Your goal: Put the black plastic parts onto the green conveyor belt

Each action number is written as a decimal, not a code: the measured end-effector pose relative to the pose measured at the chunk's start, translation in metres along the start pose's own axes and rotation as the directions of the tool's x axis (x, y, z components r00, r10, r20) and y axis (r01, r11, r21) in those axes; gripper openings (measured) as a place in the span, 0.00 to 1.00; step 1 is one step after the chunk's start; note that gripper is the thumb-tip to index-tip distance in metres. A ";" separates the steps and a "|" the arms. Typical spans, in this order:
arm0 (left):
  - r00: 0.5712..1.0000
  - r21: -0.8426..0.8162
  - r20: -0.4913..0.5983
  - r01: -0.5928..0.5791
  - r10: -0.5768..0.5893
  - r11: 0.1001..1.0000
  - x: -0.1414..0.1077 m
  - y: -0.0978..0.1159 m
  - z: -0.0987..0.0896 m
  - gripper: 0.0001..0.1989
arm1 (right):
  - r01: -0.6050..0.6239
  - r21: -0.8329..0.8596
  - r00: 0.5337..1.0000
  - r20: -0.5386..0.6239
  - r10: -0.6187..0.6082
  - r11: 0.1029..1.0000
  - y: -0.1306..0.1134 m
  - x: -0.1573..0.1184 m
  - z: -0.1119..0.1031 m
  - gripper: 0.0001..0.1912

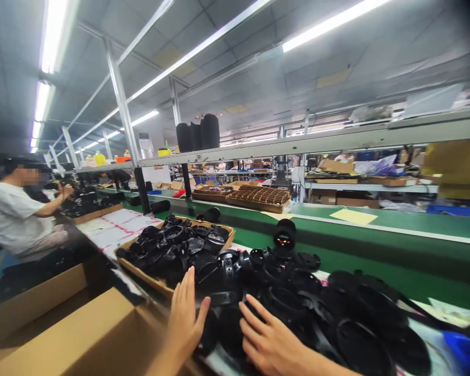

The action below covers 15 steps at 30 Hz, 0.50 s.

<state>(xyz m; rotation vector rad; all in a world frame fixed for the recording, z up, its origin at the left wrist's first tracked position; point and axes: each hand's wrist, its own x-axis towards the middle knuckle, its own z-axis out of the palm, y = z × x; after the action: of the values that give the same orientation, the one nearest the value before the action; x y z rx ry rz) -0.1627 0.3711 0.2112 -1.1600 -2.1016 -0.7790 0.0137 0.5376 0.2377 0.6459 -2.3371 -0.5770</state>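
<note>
Beyond the left hand (186, 318) and the right hand (269, 337) runs a green bench (434, 271); a cardboard box (90, 326) stands to their left, and a heap of black parts (284, 300) lies between and beyond them. The left extends its fingers straight, thumb apart, nothing visible in it; the right, fingers spread and slightly bent, is over the parts, its grip indeterminable.

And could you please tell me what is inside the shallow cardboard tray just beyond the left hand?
The cardboard tray holds a heap of black parts, several curved. The heap covers its bottom, so anything underneath cannot be seen.
</note>
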 end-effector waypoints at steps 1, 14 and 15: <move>0.999 -0.024 -0.024 0.025 -0.025 0.999 -0.002 0.003 0.010 0.30 | 0.000 -0.001 1.000 -0.014 0.000 1.000 0.001 -0.001 -0.001 0.11; 0.781 -0.394 -0.161 0.510 -0.603 0.765 0.004 0.041 0.034 0.26 | 0.125 -0.001 0.960 -0.251 -0.121 0.992 0.032 -0.046 -0.032 0.08; 0.734 -0.396 -0.168 0.561 -0.658 0.727 0.003 0.044 0.033 0.26 | 0.119 -0.005 0.957 -0.265 -0.116 0.993 0.033 -0.049 -0.036 0.09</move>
<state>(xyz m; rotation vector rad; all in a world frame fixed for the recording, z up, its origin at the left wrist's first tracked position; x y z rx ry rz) -0.1329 0.4171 0.2012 -0.3932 -2.1464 -1.5536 0.0610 0.5837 0.2584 0.8192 -2.0633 -0.4966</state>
